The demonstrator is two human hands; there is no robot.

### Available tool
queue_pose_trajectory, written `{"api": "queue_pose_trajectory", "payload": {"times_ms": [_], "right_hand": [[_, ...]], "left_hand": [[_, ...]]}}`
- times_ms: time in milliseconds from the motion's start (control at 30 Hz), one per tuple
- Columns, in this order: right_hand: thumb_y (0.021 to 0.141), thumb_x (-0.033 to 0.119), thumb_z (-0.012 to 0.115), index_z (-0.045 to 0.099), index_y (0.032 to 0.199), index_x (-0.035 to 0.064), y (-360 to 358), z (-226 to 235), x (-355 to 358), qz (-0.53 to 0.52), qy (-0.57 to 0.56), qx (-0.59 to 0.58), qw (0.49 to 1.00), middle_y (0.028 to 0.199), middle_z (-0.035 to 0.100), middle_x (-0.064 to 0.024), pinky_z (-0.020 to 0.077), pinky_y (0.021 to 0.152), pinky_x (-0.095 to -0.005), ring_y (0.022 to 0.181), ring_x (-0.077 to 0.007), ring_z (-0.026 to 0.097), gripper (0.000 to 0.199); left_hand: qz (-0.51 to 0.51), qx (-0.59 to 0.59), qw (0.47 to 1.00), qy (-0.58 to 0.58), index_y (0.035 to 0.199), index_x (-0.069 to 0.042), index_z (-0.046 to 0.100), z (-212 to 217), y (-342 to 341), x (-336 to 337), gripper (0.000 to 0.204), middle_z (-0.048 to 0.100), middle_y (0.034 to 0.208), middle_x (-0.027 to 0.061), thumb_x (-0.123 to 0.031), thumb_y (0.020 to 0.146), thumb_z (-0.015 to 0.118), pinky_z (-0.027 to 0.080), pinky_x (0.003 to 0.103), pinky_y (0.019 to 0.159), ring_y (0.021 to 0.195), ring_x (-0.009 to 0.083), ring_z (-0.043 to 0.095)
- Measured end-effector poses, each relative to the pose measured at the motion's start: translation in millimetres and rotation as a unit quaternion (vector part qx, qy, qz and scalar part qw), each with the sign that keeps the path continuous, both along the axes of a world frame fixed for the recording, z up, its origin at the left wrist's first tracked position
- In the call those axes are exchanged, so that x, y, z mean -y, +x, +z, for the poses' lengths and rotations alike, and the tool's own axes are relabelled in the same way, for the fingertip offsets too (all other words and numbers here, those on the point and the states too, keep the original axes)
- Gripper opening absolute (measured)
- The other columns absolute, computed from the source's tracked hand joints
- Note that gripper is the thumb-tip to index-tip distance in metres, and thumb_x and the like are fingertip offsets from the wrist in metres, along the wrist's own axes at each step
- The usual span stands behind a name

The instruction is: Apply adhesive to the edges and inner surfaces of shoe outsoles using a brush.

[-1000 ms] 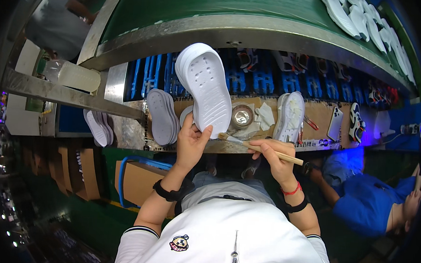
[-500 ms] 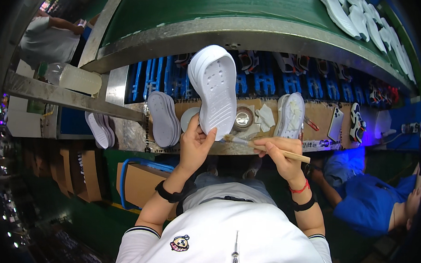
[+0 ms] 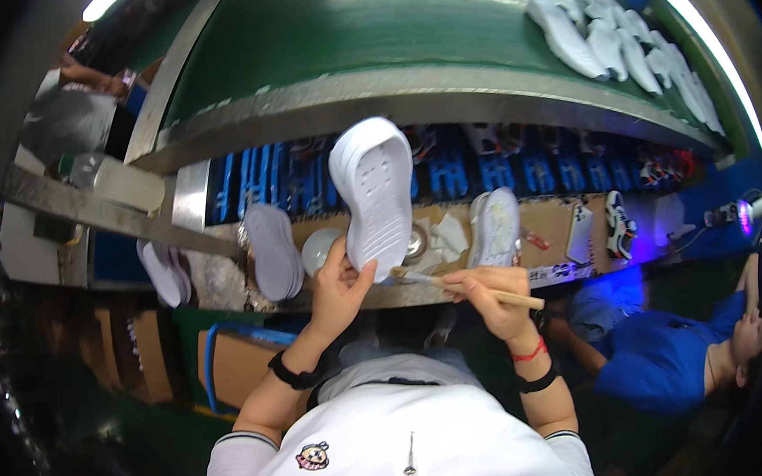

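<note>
White moulded shoe sole (image 3: 377,190): raised above the cardboard-covered worktop (image 3: 591,261), held by its lower end.
Left hand (image 3: 339,290): grip closed, thumb on the sole's inner face; one-end support could let the sole tip or twist.
Pale wooden-handled brush (image 3: 426,279): bristles beside the sole's lower edge; contact cannot be told. A slip might smear the left thumb or outer wall.
Right hand (image 3: 497,303): grip closed round the brush handle.
Round white dish (image 3: 320,248): just beside the left hand; lowering carelessly could knock it.
</note>
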State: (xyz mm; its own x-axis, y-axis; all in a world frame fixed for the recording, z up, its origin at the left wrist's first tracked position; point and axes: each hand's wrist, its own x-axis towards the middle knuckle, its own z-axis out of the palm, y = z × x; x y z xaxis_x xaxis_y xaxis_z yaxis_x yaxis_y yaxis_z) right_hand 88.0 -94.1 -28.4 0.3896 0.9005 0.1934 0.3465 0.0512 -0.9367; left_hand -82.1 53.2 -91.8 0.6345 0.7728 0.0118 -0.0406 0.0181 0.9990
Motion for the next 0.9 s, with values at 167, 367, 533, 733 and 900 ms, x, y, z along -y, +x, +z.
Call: {"api": "queue_pose_trajectory", "payload": {"times_ms": [167,367,533,733,900], "right_hand": [[0.084,0.005,0.049,0.067,0.086,-0.0047,18,2,33,-0.078,0.047,0.024,0.996,0.071,0.067,-0.0123,0.0495,0.054,-0.0258,0.059,-0.0158,0.064,0.020],[0.082,0.022,0.046,0.064,0.085,-0.0104,31,16,106,-0.397,0.099,-0.131,0.903,0.067,0.065,-0.0193,0.0429,0.053,-0.0246,0.055,-0.0218,0.062,0.038],[0.082,0.023,0.045,0.064,0.087,-0.0111,32,16,136,-0.431,0.095,-0.126,0.888,0.067,0.065,-0.0193,0.0419,0.051,-0.0243,0.054,-0.0216,0.062,0.039],[0.084,0.019,0.044,0.064,0.087,-0.0111,37,10,121,-0.384,0.073,-0.134,0.911,0.070,0.065,-0.0201,0.0435,0.052,-0.0239,0.055,-0.0218,0.063,0.036],[0.084,0.020,0.045,0.064,0.088,-0.0106,25,-10,97,-0.325,0.058,-0.160,0.930,0.070,0.065,-0.0200,0.0435,0.051,-0.0236,0.055,-0.0224,0.062,0.036]], "left_hand": [[-0.066,0.013,0.998,-0.021,0.120,0.004,0.030,15,34,0,0.043,0.061,0.100,0.0185,0.001,0.085,0.055,0.053,0.025,0.069,0.084,0.0167,0.063],[-0.245,0.101,0.947,-0.181,0.112,-0.001,0.025,67,114,-2,0.041,0.054,0.107,0.0215,0.000,0.085,0.055,0.059,0.037,0.065,0.091,0.0259,0.062],[-0.252,0.195,0.931,-0.176,0.117,0.015,0.037,144,266,-55,0.039,0.053,0.111,0.0246,-0.010,0.090,0.050,0.057,0.037,0.078,0.094,0.0311,0.061],[-0.258,0.298,0.864,-0.313,0.111,0.018,0.042,150,361,-123,0.033,0.051,0.113,0.0309,-0.006,0.091,0.049,0.051,0.034,0.091,0.103,0.0367,0.057],[-0.165,0.203,0.959,-0.109,0.121,-0.002,0.039,82,207,-39,0.034,0.061,0.093,0.0155,-0.015,0.092,0.052,0.045,0.023,0.044,0.057,0.0146,0.057]]}}
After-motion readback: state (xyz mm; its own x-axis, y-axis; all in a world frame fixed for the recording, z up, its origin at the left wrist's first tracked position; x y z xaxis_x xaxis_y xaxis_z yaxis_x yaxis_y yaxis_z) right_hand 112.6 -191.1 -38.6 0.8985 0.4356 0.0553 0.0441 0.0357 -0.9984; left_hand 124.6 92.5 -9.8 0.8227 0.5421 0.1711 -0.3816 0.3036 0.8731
